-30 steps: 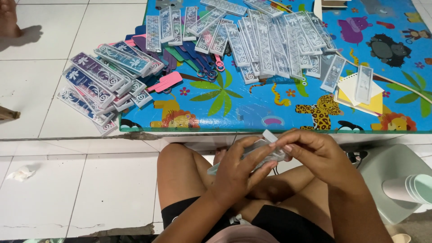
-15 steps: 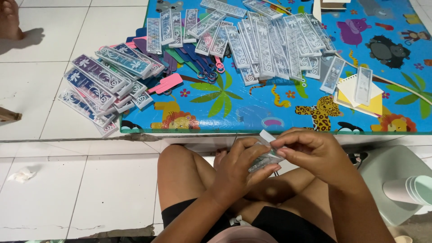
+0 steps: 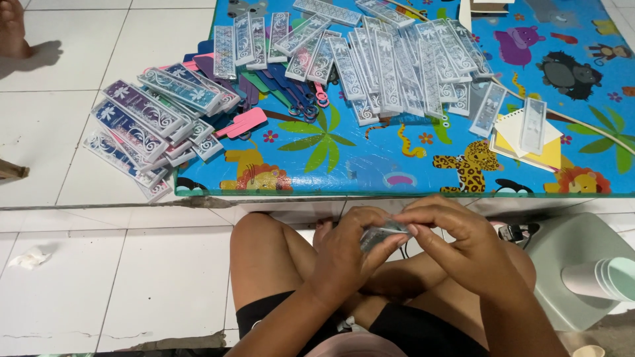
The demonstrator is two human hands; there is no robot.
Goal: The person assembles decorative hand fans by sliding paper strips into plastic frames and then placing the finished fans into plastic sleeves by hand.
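I sit cross-legged on the floor, hands over my lap. My left hand [image 3: 347,254] and my right hand [image 3: 456,238] are both closed around one small clear-wrapped patterned card [image 3: 382,233], mostly hidden between the fingers. In front of my knees lies a colourful animal-print mat [image 3: 370,165]. On it lies a spread of several clear-wrapped ornate cards [image 3: 397,59] at the top centre. A stack of dark patterned wrapped cards [image 3: 142,122] spills off the mat's left edge onto the tiles.
Flat coloured paddle-shaped pieces [image 3: 248,122] lie beside the left stack. A yellow and white paper pad [image 3: 529,135] holds two wrapped cards at the right. A pale green stool [image 3: 575,264] with stacked cups [image 3: 605,277] stands at my right. A crumpled paper scrap [image 3: 30,256] lies on the white tiles at left.
The wrapped card stuck out above my fingers a second ago; now both hands have closed over it and sunk slightly toward my lap.
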